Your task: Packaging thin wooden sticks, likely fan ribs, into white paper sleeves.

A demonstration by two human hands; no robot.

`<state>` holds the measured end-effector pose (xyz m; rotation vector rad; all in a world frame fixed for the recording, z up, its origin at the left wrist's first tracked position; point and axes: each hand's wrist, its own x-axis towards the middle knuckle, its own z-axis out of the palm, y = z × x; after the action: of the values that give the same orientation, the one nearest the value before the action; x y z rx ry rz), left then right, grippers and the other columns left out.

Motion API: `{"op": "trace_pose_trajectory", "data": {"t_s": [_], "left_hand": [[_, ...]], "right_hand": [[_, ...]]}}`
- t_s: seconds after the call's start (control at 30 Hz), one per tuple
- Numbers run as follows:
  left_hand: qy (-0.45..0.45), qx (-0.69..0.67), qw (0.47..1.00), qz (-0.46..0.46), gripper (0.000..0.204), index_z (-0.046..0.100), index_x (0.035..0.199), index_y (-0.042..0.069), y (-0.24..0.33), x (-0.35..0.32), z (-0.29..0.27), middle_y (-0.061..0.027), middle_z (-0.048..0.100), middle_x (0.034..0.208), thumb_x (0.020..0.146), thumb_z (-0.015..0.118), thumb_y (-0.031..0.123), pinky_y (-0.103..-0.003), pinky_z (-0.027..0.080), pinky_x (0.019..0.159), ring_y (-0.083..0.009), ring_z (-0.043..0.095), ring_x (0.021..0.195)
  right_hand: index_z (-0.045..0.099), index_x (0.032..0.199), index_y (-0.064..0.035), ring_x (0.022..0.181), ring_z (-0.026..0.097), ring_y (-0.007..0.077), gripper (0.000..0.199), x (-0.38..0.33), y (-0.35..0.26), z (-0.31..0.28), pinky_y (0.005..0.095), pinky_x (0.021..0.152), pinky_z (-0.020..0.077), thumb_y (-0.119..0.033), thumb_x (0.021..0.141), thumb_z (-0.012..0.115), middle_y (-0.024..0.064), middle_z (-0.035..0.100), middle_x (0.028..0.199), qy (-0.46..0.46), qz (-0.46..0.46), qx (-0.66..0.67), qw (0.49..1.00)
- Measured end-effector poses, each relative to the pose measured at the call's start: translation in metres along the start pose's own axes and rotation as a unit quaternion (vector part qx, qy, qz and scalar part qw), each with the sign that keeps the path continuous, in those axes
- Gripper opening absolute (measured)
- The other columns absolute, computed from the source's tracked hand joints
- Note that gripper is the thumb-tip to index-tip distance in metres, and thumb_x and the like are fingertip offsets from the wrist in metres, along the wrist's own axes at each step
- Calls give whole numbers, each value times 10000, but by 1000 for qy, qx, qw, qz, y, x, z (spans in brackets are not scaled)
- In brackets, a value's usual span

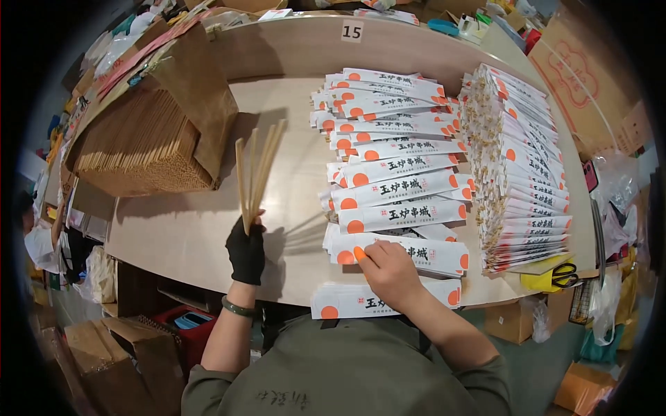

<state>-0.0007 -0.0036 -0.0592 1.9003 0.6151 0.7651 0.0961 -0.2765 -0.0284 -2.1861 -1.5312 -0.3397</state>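
On the table [166, 232], sleeves [395, 188] lie between sticks [139, 142] in a carton [214, 107], left, and stacked packets [531, 173], right.

Large black characters run along the white paper sleeves [402, 186] in the middle rows, with small red marks beside them and 1 line of tiny print beneath. Similar black lettering shows, partly covered, on the right-hand sleeve stack [538, 166]. 1 white sign [352, 31] on the back panel [277, 52] bears a black 2-digit number. Red print marks the brown carton [583, 80]; dark characters cross the olive-green shirt [333, 367].
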Motion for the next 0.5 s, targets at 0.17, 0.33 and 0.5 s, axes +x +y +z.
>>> {"op": "trace_pose_trajectory", "data": {"t_s": [0.17, 0.33, 0.5], "left_hand": [[-33, -69, 995, -59, 192, 614, 993, 22, 11, -15, -3, -5, 581, 700, 950, 495, 168, -200, 363, 529, -41, 453, 575], [-85, -44, 983, -155, 166, 628, 893, 40, 34, -22, -12, 28, 561, 679, 920, 548, 183, -188, 333, 518, -23, 420, 564], [-123, -46, 982, -134, 134, 670, 857, 5, 30, -23, -31, -14, 614, 692, 842, 648, 137, -242, 436, 624, -84, 540, 667]], "right_hand": [[615, 872, 2, 768, 567, 268, 172, 1, -3, 0, 376, 670, 479, -48, 731, 700, 90, 566, 840, 46, 58, 61, 995], [602, 833, 2, 722, 548, 258, 147, 0, 1, 3, 354, 648, 469, -64, 746, 701, 100, 554, 798, 61, 70, 69, 993], [563, 736, -8, 632, 450, 115, 186, 16, 11, -27, 245, 575, 383, -76, 788, 728, 28, 491, 711, 39, 340, 325, 881]]}}
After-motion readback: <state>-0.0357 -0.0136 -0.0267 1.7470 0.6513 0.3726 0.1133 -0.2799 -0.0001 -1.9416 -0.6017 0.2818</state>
